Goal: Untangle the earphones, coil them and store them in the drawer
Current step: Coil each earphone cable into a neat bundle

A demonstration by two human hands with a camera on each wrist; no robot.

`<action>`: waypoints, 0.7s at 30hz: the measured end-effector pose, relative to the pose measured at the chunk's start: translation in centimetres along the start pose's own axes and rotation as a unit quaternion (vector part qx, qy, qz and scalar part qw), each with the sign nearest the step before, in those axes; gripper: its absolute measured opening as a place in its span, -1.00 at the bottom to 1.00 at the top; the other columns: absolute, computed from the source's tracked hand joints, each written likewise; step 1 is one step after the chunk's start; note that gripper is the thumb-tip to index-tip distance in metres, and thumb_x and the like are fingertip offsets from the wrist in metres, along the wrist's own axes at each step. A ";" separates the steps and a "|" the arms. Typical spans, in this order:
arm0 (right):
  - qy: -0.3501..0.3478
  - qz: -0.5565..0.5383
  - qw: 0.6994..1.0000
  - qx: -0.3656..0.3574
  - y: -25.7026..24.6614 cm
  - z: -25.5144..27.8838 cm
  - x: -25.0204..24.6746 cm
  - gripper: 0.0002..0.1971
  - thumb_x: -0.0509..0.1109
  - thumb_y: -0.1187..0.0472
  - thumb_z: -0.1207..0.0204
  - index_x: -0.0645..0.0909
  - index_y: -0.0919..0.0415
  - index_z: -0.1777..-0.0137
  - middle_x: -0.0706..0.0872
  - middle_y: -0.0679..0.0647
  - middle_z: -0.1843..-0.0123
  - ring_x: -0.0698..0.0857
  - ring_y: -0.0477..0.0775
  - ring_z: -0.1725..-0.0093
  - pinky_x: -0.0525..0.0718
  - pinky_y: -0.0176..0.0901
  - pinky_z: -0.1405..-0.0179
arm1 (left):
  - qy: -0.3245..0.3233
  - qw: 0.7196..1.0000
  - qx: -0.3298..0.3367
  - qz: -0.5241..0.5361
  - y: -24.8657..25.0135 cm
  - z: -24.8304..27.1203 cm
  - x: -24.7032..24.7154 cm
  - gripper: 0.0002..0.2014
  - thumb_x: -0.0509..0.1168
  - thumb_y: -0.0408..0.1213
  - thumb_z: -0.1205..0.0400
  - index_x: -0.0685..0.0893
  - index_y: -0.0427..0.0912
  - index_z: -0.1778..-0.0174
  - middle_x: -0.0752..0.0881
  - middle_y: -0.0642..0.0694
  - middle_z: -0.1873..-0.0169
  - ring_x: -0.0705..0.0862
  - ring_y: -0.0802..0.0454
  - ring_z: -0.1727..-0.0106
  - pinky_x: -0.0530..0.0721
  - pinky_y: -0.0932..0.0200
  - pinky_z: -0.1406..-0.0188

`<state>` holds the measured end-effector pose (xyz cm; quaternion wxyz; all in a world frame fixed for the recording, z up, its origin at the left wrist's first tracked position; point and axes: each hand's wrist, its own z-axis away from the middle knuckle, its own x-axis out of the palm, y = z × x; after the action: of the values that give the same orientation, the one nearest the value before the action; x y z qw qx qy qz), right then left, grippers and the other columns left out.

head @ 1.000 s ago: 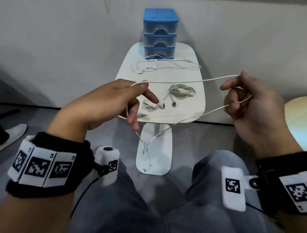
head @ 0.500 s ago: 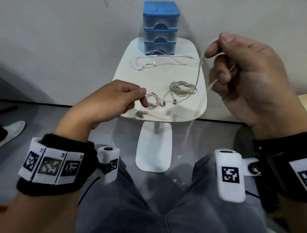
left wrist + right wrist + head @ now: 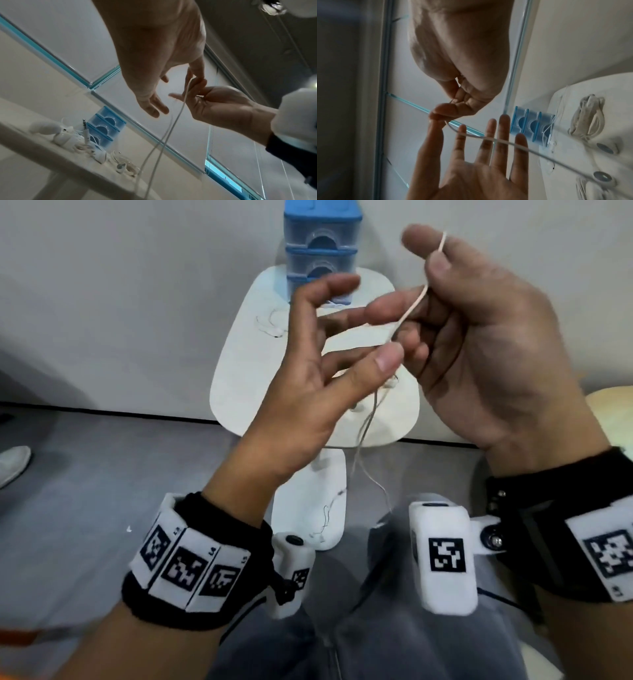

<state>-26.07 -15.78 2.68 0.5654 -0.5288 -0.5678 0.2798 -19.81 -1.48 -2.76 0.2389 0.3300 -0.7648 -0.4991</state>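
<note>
A white earphone cable (image 3: 411, 309) is pinched at its top between the thumb and forefinger of my right hand (image 3: 435, 251), raised in front of the table. From there it runs down past the thumb of my left hand (image 3: 359, 330) and hangs loose toward my knees. My left hand is spread with straight fingers, and the cable (image 3: 505, 142) crosses in front of them. The left wrist view shows the cable (image 3: 178, 115) dropping in two strands. The blue three-drawer unit (image 3: 322, 244) stands at the table's far edge, its drawers closed.
The small white table (image 3: 239, 378) carries other earphones: a loose set (image 3: 274, 326) by the drawers and a coiled bundle (image 3: 587, 115). Its white base (image 3: 308, 508) stands between my knees. A white shoe (image 3: 13, 463) lies at the left, a round wooden top (image 3: 613, 412) at the right.
Both hands rose and came together in front of the table. My left hand let go of the cable and spread its fingers. My right hand kept its pinch on the cable.
</note>
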 end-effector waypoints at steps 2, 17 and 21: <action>0.008 -0.007 1.000 -0.006 0.1 -0.2 -0.1 -0.54 0.13 0.28 -0.81 0.18 0.28 -0.67 0.82 0.15 0.31 0.62 -0.06 0.53 0.53 -0.34 0.50 | -0.016 1.000 -0.004 -0.017 -0.2 -0.3 -0.1 -0.63 0.39 -0.28 -0.69 0.54 -0.32 -0.38 0.71 -0.05 -0.19 0.74 0.10 -0.15 0.69 0.00 -0.16; 0.184 0.524 0.810 0.186 2.9 -0.6 -11.4 -0.73 0.35 0.11 -0.70 0.70 0.30 0.10 0.84 0.27 0.33 0.76 0.08 0.51 0.61 -0.26 0.52 | -0.096 0.963 -0.209 -0.141 -1.4 0.4 -4.3 -0.65 0.15 -0.16 -0.84 0.63 -0.18 0.23 0.31 -0.03 0.52 0.27 0.05 0.51 0.48 0.21 0.49; 0.054 0.440 0.896 0.002 2.1 0.0 -6.0 -0.66 0.38 -0.10 -0.67 0.82 0.16 0.01 0.84 0.12 0.20 0.76 -0.07 0.17 0.62 -0.16 0.09 | -0.150 0.948 -0.174 -0.218 0.3 -1.8 -0.9 -0.65 0.20 -0.13 -0.83 0.69 -0.25 0.18 0.36 0.09 0.54 0.27 0.12 0.54 0.27 0.26 0.57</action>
<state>-26.66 -20.63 -1.36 0.4154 -0.7379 -0.2445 0.4723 -18.06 -1.78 -1.84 0.0606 0.3633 -0.6022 -0.7083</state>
